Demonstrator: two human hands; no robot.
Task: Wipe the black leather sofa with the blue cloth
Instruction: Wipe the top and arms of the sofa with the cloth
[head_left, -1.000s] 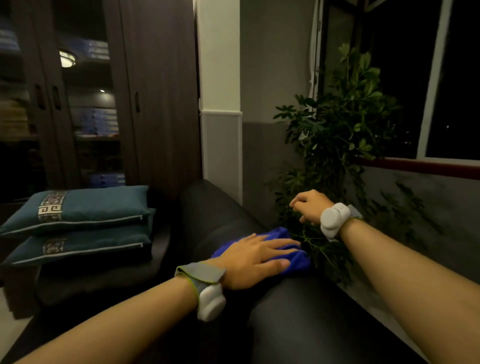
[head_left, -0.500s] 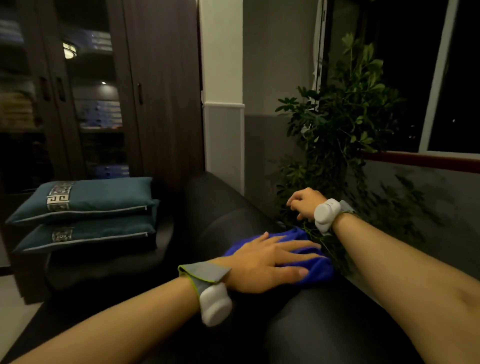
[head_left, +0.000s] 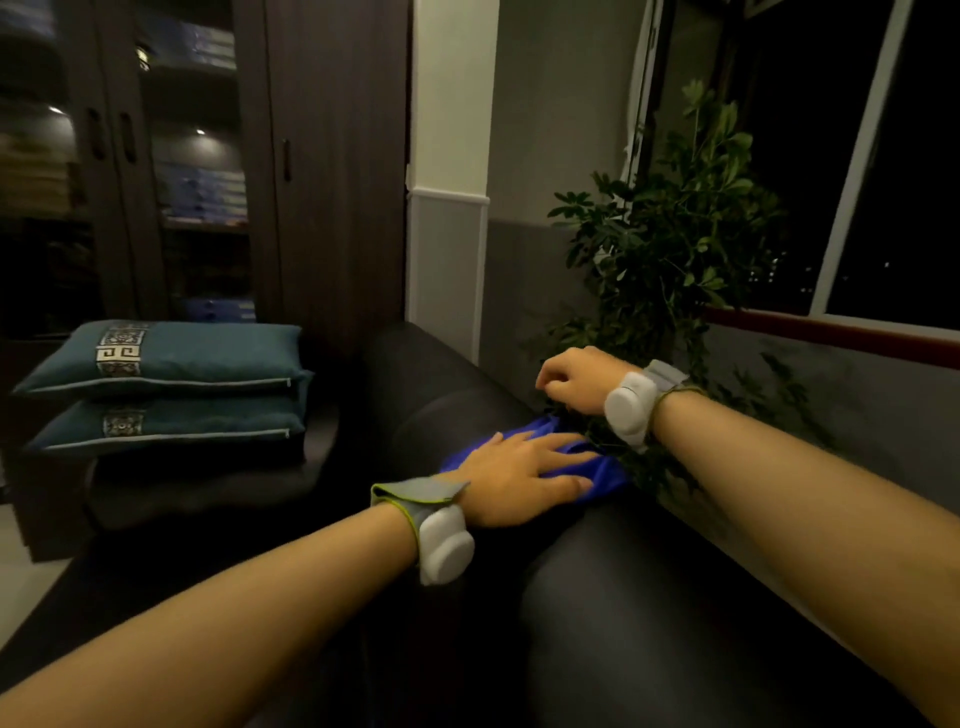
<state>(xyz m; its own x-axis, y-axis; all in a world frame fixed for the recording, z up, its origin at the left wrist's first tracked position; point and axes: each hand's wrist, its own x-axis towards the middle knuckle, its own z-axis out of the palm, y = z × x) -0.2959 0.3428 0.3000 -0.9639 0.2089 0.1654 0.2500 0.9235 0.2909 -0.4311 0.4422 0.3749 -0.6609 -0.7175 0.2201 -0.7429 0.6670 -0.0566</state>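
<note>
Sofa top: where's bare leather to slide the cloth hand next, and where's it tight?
Free: the black sofa back nearer the camera, between the forearms, and the rounded end beyond the blue cloth. Crowded: the window side, where the plant leans in and the curled right hand sits among its leaves. The left hand presses flat on the cloth.

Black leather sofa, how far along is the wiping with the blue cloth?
Done: cannot tell, since no wiped patch shows in this dim light. In hand: the left hand presses flat on the blue cloth atop the sofa back, while the right hand is curled among plant leaves. Left: likely the rest of the sofa.
</note>
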